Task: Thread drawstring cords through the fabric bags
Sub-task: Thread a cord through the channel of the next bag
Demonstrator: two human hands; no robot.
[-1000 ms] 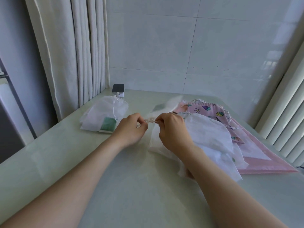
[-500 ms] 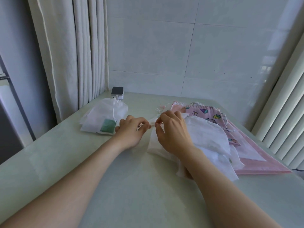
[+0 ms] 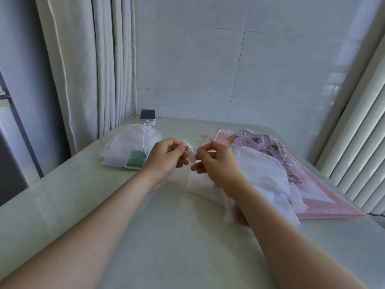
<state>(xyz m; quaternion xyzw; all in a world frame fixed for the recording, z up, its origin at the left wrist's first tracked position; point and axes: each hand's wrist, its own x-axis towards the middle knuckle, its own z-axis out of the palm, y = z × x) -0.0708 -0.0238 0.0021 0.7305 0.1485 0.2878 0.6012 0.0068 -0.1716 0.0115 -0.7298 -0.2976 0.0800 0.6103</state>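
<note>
Bag: a thin, soft white bag (image 3: 195, 182) is held up between the hands, its lower part draped on the table (image 3: 166, 236).
Left hand (image 3: 166, 161): the bag's bunched top edge is gripped.
Right hand (image 3: 218, 165): a thin white cord (image 3: 194, 149) is pinched at that edge.
Room: smooth tabletop lies nearer than the hands.
Around: a stuffed pouch (image 3: 133, 147) lies beyond the left hand; flat pink bags (image 3: 260, 142) are stacked beside the right.

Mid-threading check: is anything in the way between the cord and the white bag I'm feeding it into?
Nothing visible does. The right hand pinches the cord, the left hand pinches the top edge of the white bag, and the short stretch between them is bare. The pile of bags lies to the right of the hands.
</note>
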